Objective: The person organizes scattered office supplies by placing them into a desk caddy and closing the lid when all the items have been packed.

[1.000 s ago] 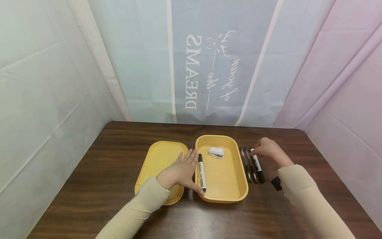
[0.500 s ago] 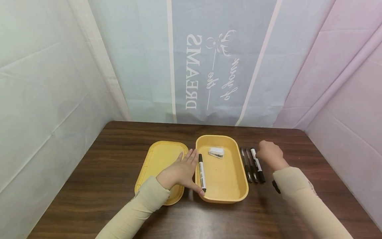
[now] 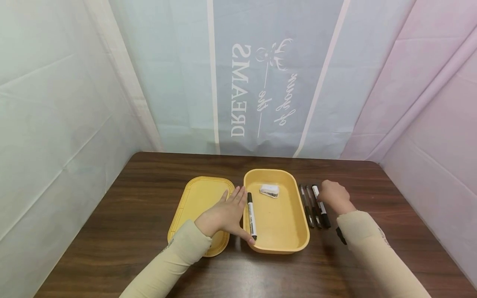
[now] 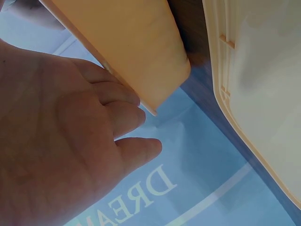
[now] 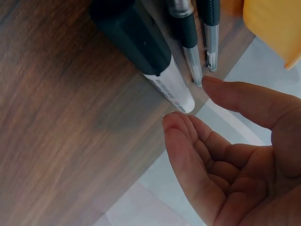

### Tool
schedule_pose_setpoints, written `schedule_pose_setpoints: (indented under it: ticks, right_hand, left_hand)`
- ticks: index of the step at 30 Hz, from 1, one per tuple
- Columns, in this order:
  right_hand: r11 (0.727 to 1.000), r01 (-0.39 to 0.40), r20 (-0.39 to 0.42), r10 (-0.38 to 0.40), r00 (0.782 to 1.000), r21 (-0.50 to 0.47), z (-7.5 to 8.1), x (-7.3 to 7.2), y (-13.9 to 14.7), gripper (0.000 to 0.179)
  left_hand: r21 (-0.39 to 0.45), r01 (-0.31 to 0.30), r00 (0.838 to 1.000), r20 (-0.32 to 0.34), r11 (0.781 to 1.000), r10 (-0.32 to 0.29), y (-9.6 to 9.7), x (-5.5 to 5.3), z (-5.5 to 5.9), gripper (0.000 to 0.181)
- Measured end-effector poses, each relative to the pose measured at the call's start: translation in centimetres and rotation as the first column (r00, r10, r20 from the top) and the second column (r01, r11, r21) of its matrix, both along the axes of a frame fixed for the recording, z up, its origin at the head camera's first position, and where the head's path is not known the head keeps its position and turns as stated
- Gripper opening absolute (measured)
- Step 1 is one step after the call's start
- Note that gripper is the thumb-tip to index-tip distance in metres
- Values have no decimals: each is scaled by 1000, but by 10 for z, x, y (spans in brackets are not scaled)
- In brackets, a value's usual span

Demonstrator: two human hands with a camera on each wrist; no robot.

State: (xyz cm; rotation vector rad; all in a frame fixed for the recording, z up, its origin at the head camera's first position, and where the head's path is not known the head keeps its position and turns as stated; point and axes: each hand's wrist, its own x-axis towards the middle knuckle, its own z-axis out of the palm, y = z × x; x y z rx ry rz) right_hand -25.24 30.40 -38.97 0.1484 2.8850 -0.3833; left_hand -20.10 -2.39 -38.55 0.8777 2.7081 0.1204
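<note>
Behind the brown table point(image 3: 112, 231) hangs a pale printed cloth point(image 3: 179, 82). The yellow box point(image 3: 279, 223) sits in front of me, its lid point(image 3: 197, 198) flat to its left. My left hand point(image 3: 225, 215) has its fingers spread, fingertips and thumb against the box's left rim. My right hand point(image 3: 334, 197) is bent, thumb and forefinger apart near the white end of a marker point(image 3: 324, 217) lying right of the box; I cannot tell whether I touch it. Another marker point(image 3: 252, 217) lies inside, along the left wall. Two pens point(image 3: 307, 207) lie side by side between box and right marker. A small white stapler point(image 3: 269, 190) rests inside, toward the far end.
</note>
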Motion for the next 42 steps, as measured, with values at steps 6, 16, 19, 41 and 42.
schedule_pose_setpoints:
  ticks: [6,16,19,41,42]
  right_hand:
    - [1000,7,-6,-7,1000,-18,-4,-1,2,24]
    - [1000,19,-4,-19,1000,-20,-10,0,3,26]
    - [1000,18,-11,-18,1000,-21,-13,-1,4,26]
    - [1000,-9,-10,8,1000,-23,-25,-5,13,20]
    - [1000,-8,-10,8,1000,-23,-25,-5,13,19]
  left_hand:
    - [5,-5,1000,-6,1000,5,2,1,-2,131]
    - [8,-13,1000,-13,1000,13,5,2,-3,132]
    - [7,-18,1000,-14,1000,19,6,2,-4,132]
    - [7,-34,999,-27,999,34,13,8,-9,132]
    - [7,-36,999,-26,999,36,13,8,-9,132]
